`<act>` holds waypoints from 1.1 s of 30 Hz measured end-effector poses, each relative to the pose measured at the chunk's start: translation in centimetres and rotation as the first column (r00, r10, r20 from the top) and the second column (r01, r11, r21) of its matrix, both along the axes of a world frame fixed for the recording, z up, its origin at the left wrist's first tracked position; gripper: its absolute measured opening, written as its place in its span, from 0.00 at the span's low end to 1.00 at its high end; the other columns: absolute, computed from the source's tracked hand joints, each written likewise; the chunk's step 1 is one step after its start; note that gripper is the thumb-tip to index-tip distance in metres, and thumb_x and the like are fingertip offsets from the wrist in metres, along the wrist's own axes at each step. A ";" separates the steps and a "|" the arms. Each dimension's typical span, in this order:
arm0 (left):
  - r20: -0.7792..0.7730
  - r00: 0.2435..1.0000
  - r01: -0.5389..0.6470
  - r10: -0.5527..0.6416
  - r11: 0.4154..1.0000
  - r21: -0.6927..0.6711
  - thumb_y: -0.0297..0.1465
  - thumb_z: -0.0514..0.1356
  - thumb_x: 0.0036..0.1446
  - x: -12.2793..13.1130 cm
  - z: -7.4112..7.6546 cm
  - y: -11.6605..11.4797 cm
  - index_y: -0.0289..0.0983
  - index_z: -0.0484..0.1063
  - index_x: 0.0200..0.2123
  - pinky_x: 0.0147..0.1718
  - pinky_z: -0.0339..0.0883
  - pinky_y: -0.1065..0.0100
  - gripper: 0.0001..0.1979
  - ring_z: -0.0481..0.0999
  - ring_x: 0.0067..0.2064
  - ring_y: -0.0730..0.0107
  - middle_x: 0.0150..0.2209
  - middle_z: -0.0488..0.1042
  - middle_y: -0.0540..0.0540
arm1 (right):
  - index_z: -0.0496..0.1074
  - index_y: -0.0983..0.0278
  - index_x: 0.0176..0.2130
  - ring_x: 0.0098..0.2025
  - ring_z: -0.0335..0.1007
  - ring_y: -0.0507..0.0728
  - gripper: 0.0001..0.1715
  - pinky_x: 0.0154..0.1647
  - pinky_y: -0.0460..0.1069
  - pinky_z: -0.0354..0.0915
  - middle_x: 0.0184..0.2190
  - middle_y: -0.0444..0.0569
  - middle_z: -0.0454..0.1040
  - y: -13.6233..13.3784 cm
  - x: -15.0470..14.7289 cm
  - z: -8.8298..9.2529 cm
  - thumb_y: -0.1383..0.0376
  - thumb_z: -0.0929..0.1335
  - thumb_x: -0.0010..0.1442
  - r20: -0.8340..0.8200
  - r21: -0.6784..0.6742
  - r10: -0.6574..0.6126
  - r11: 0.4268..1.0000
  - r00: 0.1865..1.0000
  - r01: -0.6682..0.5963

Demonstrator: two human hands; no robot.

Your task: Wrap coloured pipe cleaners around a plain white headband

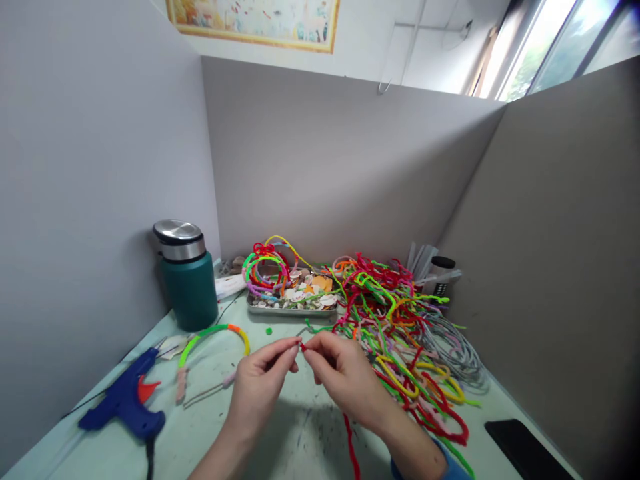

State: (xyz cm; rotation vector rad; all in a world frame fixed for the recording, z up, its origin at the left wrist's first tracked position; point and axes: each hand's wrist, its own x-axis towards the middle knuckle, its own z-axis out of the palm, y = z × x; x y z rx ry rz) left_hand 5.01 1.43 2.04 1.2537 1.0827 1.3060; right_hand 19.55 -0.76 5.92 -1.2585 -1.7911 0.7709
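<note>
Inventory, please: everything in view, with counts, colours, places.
table: one, pale green, below
partitions: three, grey, around table
picture: one, gold-framed, top
window: one, bright, top right
bottle: one, teal, rear left
glue gun: one, blue, front left
band: one, multicoloured, centre left
tray: one, silvery, rear centre
chips: many, mostly white, in tray
rings: several, multicoloured, over tray
dot: one, green, before tray
stems: many, multicoloured, right
wire: one bundle, grey, right
sticks: several, clear, rear right
jar: one, black-lidded, rear right
slab: one, black, front right
sleeve: one, blue, right forearm
left hand: one, bare, centre
right hand: one, bare, centre, pinching red tip
</note>
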 end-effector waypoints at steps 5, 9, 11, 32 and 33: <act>-0.024 0.998 0.065 -0.065 0.998 0.011 0.37 0.62 0.48 0.3 0.4 -0.2 0.34 0.77 0.35 0.13 0.48 0.76 0.14 0.57 0.15 0.82 0.21 0.70 0.50 | 0.69 0.65 0.30 0.21 0.59 0.48 0.10 0.21 0.43 0.52 0.18 0.41 0.65 0.3 -0.1 -0.3 0.63 0.62 0.59 -0.019 -0.008 -0.062 0.998 0.998 0.062; -0.005 0.995 0.096 -0.096 0.995 -0.002 0.37 0.61 0.49 0.4 0.7 -0.3 0.33 0.74 0.36 0.12 0.48 0.77 0.15 0.57 0.14 0.83 0.21 0.70 0.50 | 0.68 0.65 0.29 0.21 0.58 0.48 0.09 0.21 0.42 0.51 0.18 0.40 0.64 0.6 -0.1 -0.6 0.64 0.63 0.59 -0.052 -0.005 -0.064 0.998 0.997 0.064; 0.005 0.994 0.111 -0.111 0.994 -0.002 0.38 0.61 0.49 0.4 0.6 -0.2 0.34 0.73 0.37 0.12 0.48 0.77 0.15 0.57 0.14 0.83 0.21 0.70 0.51 | 0.68 0.65 0.29 0.21 0.57 0.48 0.09 0.21 0.42 0.51 0.18 0.40 0.64 0.6 -0.1 -0.6 0.64 0.63 0.59 -0.074 -0.011 -0.056 0.998 0.996 0.056; 0.336 0.876 0.402 -0.347 0.909 -0.109 0.37 0.58 0.55 -0.3 0.1 0.2 0.35 0.65 0.31 0.13 0.41 0.77 0.10 0.57 0.13 0.87 0.22 0.71 0.52 | 0.69 0.65 0.29 0.22 0.58 0.48 0.09 0.23 0.43 0.53 0.21 0.41 0.67 0.1 0.0 0.2 0.66 0.63 0.59 -0.074 0.002 0.102 0.995 0.992 -0.103; 0.342 0.871 0.412 -0.354 0.905 -0.111 0.37 0.58 0.55 -0.3 0.1 0.1 0.35 0.64 0.31 0.13 0.40 0.77 0.11 0.57 0.13 0.87 0.22 0.71 0.52 | 0.69 0.65 0.29 0.22 0.59 0.48 0.09 0.23 0.43 0.53 0.21 0.41 0.67 0.1 0.0 0.2 0.66 0.63 0.59 -0.071 0.004 0.104 0.995 0.992 -0.104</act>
